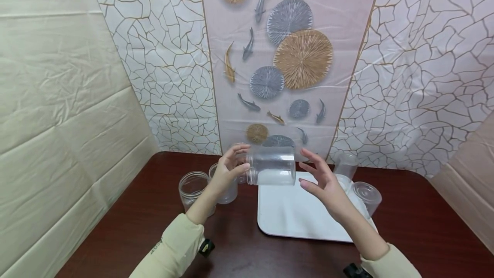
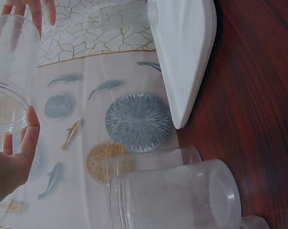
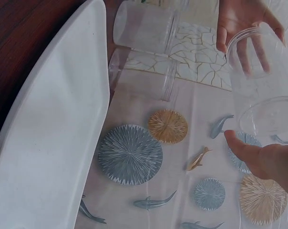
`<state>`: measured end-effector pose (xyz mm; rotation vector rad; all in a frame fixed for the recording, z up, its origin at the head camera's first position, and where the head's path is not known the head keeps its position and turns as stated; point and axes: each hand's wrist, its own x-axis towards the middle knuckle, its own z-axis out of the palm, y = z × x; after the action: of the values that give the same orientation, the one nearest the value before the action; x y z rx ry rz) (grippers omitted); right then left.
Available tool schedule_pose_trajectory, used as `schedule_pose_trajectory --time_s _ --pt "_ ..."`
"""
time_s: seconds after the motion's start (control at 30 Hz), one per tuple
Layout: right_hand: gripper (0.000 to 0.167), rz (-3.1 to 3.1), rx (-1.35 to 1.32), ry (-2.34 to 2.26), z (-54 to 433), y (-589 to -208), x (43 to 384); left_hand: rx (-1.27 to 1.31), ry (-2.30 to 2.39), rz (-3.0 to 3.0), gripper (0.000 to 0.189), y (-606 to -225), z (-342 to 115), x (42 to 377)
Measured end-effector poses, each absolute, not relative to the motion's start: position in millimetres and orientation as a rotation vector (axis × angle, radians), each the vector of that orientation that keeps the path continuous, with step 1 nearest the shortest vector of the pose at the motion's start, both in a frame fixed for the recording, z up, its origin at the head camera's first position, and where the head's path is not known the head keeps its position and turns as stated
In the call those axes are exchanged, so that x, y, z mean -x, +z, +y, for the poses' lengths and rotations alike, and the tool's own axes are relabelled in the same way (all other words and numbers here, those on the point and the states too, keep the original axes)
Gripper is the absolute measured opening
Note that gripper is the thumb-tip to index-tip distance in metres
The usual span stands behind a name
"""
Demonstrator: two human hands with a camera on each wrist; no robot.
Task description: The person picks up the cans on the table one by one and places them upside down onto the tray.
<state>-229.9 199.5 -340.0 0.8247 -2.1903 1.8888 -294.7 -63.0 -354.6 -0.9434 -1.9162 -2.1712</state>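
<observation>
Judging by the layout, the work looks partway done: two clear upright jars [image 1: 189, 188] stand on the table [image 1: 231, 246] at left, mouths up, with what may be a third behind, and two seemingly inverted jars [image 1: 368, 196] stand by the right side of the white tray [image 1: 299, 220]. One held jar [image 1: 272, 168] is in mid-air, yet to be set down; which group counts as finished cannot be told. That jar lies sideways above the tray's far left part, mouth left and base right, between the left hand [image 1: 225, 175], which grips its threaded rim with thumb and fingers, and the right hand [image 1: 326, 183], which holds nothing, fingers spread just beside the base, apparently not touching.
</observation>
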Motion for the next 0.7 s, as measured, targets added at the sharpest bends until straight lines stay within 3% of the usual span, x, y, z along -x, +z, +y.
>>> schedule_pose_trajectory --time_s 0.27,0.7 --pt "0.069 -2.231 -0.877 1.900 199.8 -338.7 228.4 1.022 -2.160 -1.892 0.064 -356.3 -55.2 289.9" --pt "0.068 -2.307 -0.742 1.827 200.6 -340.0 223.8 1.029 -2.178 -1.971 0.057 -361.1 -52.0 279.6"
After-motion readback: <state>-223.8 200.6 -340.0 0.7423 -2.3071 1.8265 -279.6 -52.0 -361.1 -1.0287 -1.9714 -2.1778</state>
